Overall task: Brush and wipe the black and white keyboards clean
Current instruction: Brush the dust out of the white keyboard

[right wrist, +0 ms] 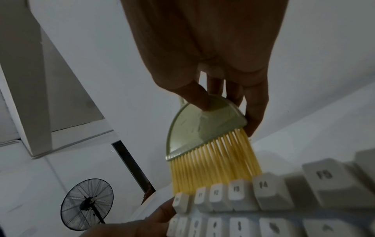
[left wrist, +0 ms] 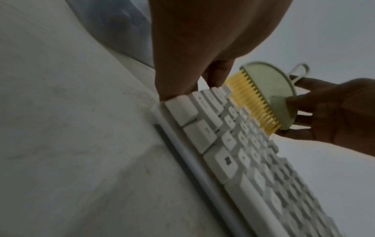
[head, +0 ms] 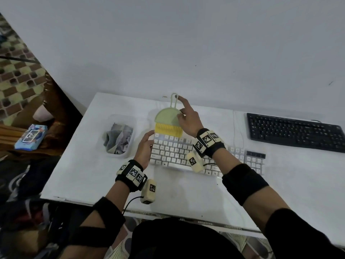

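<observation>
A white keyboard [head: 173, 152] lies in the middle of the white table [head: 84, 165]. My right hand [head: 188, 118] pinches the green body of a small brush [head: 168, 118] between thumb and fingers. Its yellow bristles [right wrist: 215, 166] touch the top row of keys near the far left corner. My left hand [head: 143, 148] holds the keyboard's left end [left wrist: 162, 102], thumb on the edge and fingers along the far side. A black keyboard [head: 296, 131] sits untouched at the far right.
A clear plastic tub [head: 119, 137] with grey cloths stands just left of the white keyboard. A pack of wipes [head: 30, 136] lies on a brown surface beyond the table's left edge. A wall rises behind the table. A floor fan [right wrist: 87, 203] shows in the right wrist view.
</observation>
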A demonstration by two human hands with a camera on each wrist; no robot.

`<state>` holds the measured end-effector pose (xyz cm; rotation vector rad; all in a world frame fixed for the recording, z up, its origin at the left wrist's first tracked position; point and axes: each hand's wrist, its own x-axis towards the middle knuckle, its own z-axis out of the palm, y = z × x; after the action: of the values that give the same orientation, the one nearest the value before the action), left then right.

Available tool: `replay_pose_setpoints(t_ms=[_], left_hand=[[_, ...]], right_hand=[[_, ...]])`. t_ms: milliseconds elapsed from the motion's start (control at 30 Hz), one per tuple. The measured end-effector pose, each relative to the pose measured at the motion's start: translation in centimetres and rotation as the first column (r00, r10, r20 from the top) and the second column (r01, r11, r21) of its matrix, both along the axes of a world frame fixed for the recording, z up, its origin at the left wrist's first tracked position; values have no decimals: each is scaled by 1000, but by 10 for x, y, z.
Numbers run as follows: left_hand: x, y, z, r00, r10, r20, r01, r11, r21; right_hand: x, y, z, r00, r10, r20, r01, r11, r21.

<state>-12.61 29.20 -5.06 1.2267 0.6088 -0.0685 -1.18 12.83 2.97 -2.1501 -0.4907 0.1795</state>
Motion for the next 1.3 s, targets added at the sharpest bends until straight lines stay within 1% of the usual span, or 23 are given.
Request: replay_pose_setpoints(t_ms=[67,133,200,233,300,367,467,533,633,667,733,800,900,933,1000,1067,1100,1133,1200,1300], left_hand=[[3,-3,-2,999,32,11,-32,999,-11],[4,-10,-4,996,82,34,-81,996,-25],[1,-20,-8,994,97,44,-96,995,-25],[-2,-24,-10,994,97,48,-96,995,-23],[-6,-29,-14,993,94,71,-92,995,-37],[-7,-32,-10,992,105,72,-100,992,-72],[-5,-32,-11,989,127,69,-119,987,-111],[-5,-32,-14,992,120,38,-114,984,-136],[-6,-34,-18,984,176,11,-173,976,-135],[-6,-36,-17,981,195,25,-190,974,-126],[-6,-36,-17,985,172,30,-167,978,-122],[-6,-36,-16,988,155,-16,-156,983,-92],[-7,-33,-18,989,143,-42,-145,988,-51],[-8,-33,-18,988,151,-33,-153,987,-50],[-6,-32,-22,984,175,-33,-177,984,-39],[-4,-31,-27,973,224,-53,-226,974,-34],[-2,-30,-33,968,243,-64,-245,969,-38],[0,-28,-47,967,245,-72,-248,968,-39],[1,-28,-54,971,230,-70,-234,970,-59],[-1,-29,-42,966,256,-23,-257,965,-46]], right_hand=[[3,0,4,999,16,-28,-16,1000,-18],[1,1,10,995,28,-95,-31,999,-33],[-5,6,14,988,30,-149,-42,996,-80],[-9,10,15,988,25,-153,-42,993,-109],[-18,19,13,996,9,-91,-25,985,-168],[-25,25,12,999,-34,-29,28,982,-186],[-24,29,11,992,-120,-30,117,987,-108],[-17,32,15,985,-163,-51,161,986,-47],[-12,37,25,992,-100,-75,99,995,-13],[-12,38,27,996,-69,-65,67,997,-28],[-12,35,28,999,-26,-23,24,996,-90],[-11,25,25,1000,-23,18,25,989,-146],[-8,7,24,996,-75,48,84,974,-209],[-8,5,26,993,-107,48,115,974,-195],[-9,7,30,986,-162,29,164,980,-110],[-12,18,34,986,-167,-16,168,986,2],[-14,24,34,987,-156,-32,157,987,34],[-17,28,34,990,-136,-33,138,989,46],[-20,31,30,996,-89,-13,89,996,19],[-16,17,29,997,-52,65,60,991,-123]])
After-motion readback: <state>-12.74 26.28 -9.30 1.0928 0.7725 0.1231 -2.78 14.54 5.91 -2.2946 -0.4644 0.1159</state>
